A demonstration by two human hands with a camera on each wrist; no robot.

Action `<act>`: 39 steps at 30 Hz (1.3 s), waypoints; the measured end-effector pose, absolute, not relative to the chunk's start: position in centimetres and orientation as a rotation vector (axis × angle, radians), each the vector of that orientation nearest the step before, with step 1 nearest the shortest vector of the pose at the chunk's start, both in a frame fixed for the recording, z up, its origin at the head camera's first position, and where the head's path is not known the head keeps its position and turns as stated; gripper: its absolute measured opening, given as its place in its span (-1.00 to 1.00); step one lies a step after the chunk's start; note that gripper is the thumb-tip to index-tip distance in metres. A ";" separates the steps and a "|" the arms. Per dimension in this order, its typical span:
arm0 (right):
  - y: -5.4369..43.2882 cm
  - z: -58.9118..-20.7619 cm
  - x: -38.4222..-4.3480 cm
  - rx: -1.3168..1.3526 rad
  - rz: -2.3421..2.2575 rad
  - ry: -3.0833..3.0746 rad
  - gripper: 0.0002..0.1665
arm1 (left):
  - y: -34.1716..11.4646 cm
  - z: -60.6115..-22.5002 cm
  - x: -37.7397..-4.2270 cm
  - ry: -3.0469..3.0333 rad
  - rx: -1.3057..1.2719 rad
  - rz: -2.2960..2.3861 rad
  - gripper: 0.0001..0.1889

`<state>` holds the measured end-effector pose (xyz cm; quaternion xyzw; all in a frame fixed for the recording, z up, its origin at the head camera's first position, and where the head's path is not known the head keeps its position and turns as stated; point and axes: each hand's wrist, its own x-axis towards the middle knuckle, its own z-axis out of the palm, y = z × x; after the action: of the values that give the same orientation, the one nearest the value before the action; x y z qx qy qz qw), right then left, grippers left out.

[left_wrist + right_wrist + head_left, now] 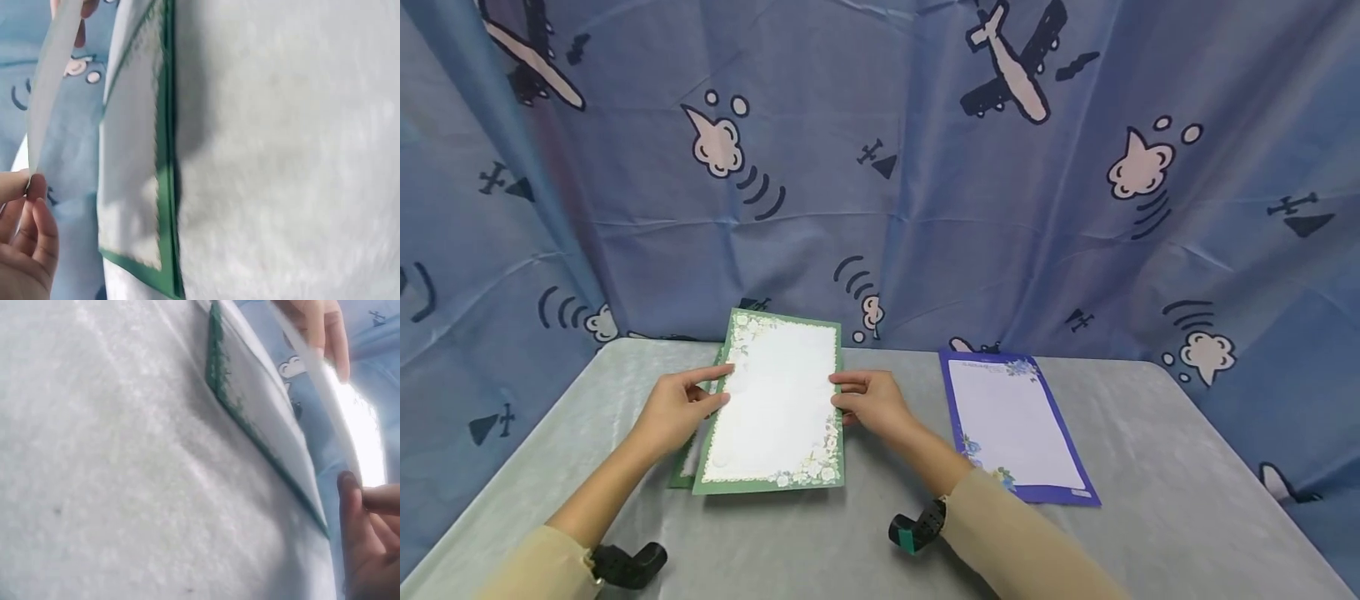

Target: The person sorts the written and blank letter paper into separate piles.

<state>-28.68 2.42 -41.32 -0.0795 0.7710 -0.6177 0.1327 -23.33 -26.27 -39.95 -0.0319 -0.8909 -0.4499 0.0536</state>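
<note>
Both hands hold up a sheet of paper with a green border and pale flowers in two corners. My left hand pinches its left edge between thumb and fingers, and my right hand pinches the right edge. In the left wrist view the sheet appears nearly edge-on, raised off the table. Beneath it lies a green-bordered stack of similar sheets, mostly hidden by the held sheet in the head view. The right wrist view also shows this stack below the lifted sheet.
A purple-bordered sheet or pad with blue flowers lies to the right, near my right forearm. The table has a pale grey cloth. A blue curtain with printed planes and clouds hangs behind. Each wrist wears a black device.
</note>
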 end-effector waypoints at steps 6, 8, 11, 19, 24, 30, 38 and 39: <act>0.7 -42.1 -29.0 -0.222 -1.768 2.239 -0.62 | -27.4 -40.8 -23.9 -2.759 -0.055 -1.306 -0.53; 0.2 -42.3 -29.0 -0.206 -1.755 2.244 -0.63 | -27.6 -41.1 -24.0 -2.778 -0.047 -1.279 -0.54; -0.4 -42.6 -29.0 -0.205 -1.722 2.268 -0.64 | -27.9 -41.4 -24.1 -2.811 -0.038 -1.252 -0.54; -1.0 -43.4 -29.1 -0.287 -1.576 2.351 -0.66 | -28.5 -42.2 -24.5 -2.947 0.000 -1.180 -0.52; -1.4 -43.4 -29.1 -0.400 -1.437 2.467 -0.67 | -28.6 -42.5 -24.5 -3.029 0.014 -1.081 -0.50; -1.8 -42.4 -28.9 -0.532 -1.127 2.623 -0.56 | -28.4 -42.1 -24.3 -3.057 0.080 -0.901 -0.45; -1.0 -41.6 -26.5 -0.235 -1.512 2.280 -0.34 | -28.4 -42.3 -23.9 -3.001 0.116 -0.995 -0.47; -1.0 -41.6 -26.3 -0.221 -1.556 2.227 -0.32 | -28.3 -42.3 -23.9 -2.993 0.112 -1.010 -0.48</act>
<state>-26.26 -1.03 -41.55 -0.0793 0.7994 -0.5586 0.2063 -23.88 -28.33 -42.35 0.0356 -0.9468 -0.3196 -0.0098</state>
